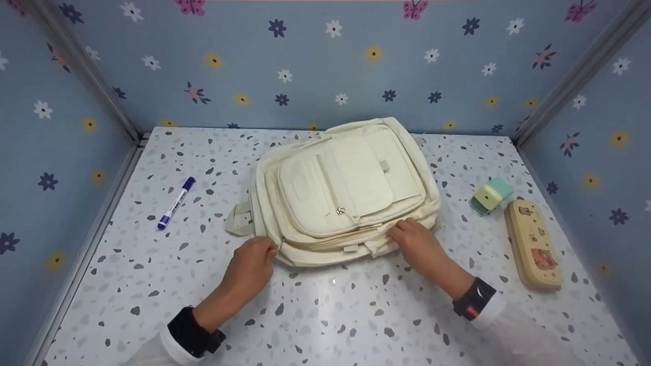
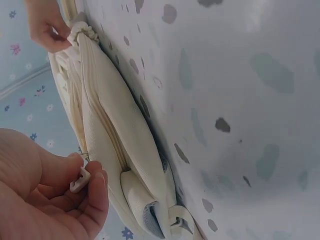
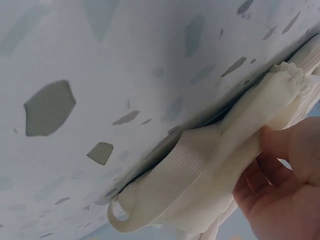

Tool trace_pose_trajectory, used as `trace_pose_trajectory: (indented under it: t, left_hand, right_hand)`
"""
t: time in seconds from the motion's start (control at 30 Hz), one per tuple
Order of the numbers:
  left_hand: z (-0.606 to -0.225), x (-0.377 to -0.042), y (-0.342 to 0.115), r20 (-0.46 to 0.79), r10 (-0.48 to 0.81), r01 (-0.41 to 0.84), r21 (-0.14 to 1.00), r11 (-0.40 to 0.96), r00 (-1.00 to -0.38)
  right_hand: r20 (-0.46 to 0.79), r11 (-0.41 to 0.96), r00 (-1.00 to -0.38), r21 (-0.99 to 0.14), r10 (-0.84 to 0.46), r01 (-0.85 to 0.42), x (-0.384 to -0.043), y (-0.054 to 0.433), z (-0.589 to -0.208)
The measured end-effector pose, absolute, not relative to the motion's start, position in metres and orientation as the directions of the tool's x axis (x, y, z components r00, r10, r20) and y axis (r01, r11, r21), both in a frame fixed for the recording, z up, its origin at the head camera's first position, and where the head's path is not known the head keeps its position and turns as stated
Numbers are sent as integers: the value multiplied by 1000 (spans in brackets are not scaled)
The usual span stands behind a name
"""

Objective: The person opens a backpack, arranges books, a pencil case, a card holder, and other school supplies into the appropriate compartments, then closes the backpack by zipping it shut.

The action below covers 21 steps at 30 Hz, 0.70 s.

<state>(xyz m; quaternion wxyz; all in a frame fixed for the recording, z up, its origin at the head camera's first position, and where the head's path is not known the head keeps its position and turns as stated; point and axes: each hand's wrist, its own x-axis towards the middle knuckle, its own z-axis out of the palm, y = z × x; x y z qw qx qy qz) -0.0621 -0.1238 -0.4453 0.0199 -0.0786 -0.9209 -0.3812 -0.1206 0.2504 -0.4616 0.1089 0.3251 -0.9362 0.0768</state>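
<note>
A cream backpack (image 1: 351,173) lies on the speckled table, front pocket facing up. At its lower left corner, my left hand (image 1: 256,262) pinches a small pale zipper pull (image 2: 80,180) between thumb and fingers. My right hand (image 1: 417,246) grips the bag's fabric along the near side, towards the right end. In the right wrist view, the thumb of that right hand (image 3: 285,175) presses on the cloth beside a gathered edge (image 3: 290,72). The fingertips behind the cloth are partly hidden.
A blue and white marker (image 1: 176,203) lies left of the bag. To the right are a small yellow and green block-like item (image 1: 488,197) and a yellow pencil case (image 1: 534,244). Flowered panels (image 1: 325,61) border the table at the back and both sides.
</note>
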Motion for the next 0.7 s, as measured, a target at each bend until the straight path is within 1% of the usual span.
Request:
trace_pose_trajectory:
  t: [0.13,0.27,0.4,0.5,0.7]
  left_hand:
    - [-448,-53,-113,109,161,189,719,669,-981]
    - [-449,-47,-102,101,194,205,733,648,-976]
    - [-448,-44,-93,84,235,217,748,627,-968]
    - [-448,-42,-86,96,268,245,757,606,-959]
    - [-449,-40,-67,108,320,284,766,577,-941]
  right_hand:
    - [220,802,-797,-88,-562,-590,-125,256,-459]
    - [183,821,-817,-74,-547,-566,-131,261,-456]
    - [104,862,-865,-85,-491,-499,-136,263,-454]
    - [60,885,-889,-85,-454,-458,-141,263,-453]
    - [67,897,-898,-51,-435,-439,-153,266,-452]
